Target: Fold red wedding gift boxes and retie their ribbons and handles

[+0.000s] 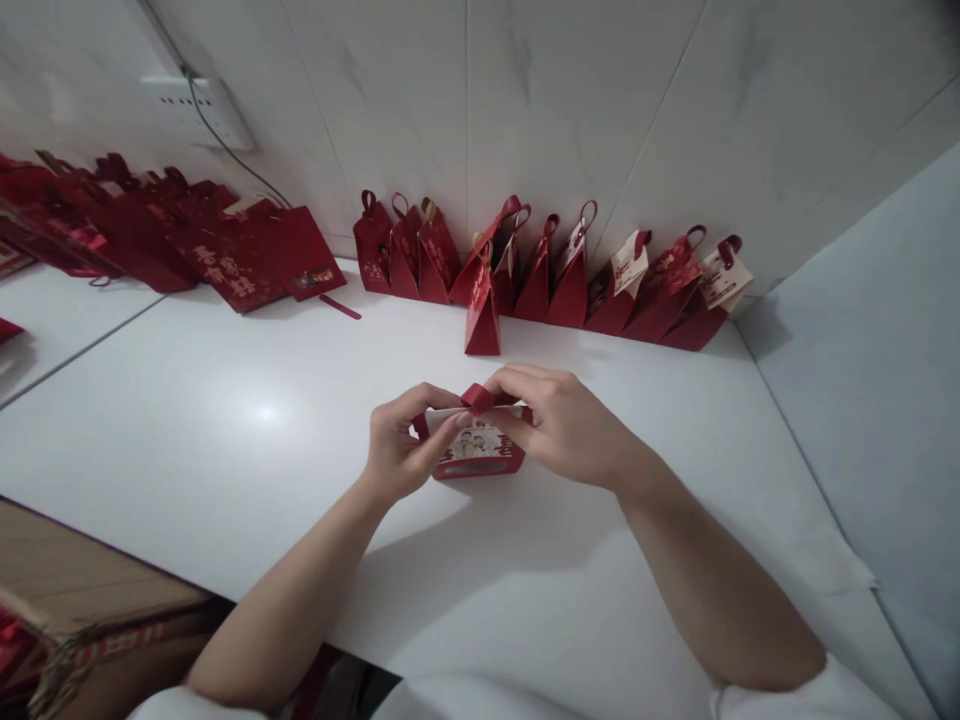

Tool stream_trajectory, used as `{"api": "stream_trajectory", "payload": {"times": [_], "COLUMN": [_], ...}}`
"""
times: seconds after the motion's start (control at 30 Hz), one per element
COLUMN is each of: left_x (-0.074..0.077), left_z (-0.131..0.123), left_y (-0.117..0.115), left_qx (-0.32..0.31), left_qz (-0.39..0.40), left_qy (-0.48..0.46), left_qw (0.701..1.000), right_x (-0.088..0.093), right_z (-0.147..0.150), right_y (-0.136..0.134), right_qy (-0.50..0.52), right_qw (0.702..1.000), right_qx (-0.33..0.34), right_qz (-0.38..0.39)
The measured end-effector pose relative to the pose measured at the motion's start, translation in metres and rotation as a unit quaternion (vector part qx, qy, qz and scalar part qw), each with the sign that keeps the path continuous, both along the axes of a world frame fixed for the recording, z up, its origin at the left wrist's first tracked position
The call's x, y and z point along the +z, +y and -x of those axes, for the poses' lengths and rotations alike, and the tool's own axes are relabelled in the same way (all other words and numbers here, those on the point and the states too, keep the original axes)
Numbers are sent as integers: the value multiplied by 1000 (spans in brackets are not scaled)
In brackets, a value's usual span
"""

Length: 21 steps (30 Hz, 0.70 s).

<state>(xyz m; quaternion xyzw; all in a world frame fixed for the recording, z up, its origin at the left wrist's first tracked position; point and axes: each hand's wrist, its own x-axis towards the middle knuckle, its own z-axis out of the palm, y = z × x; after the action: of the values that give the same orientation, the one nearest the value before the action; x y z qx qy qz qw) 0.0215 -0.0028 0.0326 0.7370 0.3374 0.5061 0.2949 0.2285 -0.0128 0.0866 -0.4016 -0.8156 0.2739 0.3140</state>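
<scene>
Pinching red box (478,447) at ribbon (478,398) — left hand (409,440), right hand (564,425) — white table (187,400), veined wall (570,100), socket (201,112)

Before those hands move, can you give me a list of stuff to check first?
1. Left hand grip on the small box: ok, holding near its top.
2. Right hand grip on it: ok, holding the other side.
3. Ribbon loop showing: ok, it pokes up between the hands.
4. Box top fully closed: cannot tell, the hands cover much of it.
5. Box bottom touching the table: cannot tell from this view.
6. Finished-looking boxes all lined up: not ok, one red box stands in front of the back row.
</scene>
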Motion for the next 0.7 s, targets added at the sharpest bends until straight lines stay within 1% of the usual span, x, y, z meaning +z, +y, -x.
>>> {"api": "stream_trajectory", "payload": {"times": [0.2,0.3,0.4,0.5,0.6,0.7], "left_x": [-1,2,9,15,14,10], "left_z": [1,2,5,6,3,-1], "left_y": [0,0,-1,-1,-3,-5], "left_qx": [-10,-9,-5,8,16,22], "left_qz": [9,12,-11,-40,-30,11], "left_qy": [-2,12,41,46,35,17], "left_qw": [1000,1000,999,998,999,1000], "right_x": [0,2,6,10,13,12], "right_z": [-1,-3,-7,-9,-10,-9], "right_y": [-1,-1,-1,-2,-2,-1], "right_qy": [-20,-20,11,53,64,61], "right_qw": [1000,1000,999,998,995,990], "right_qx": [16,22,27,26,72,127], "right_qz": [-6,6,36,19,-5,14]}}
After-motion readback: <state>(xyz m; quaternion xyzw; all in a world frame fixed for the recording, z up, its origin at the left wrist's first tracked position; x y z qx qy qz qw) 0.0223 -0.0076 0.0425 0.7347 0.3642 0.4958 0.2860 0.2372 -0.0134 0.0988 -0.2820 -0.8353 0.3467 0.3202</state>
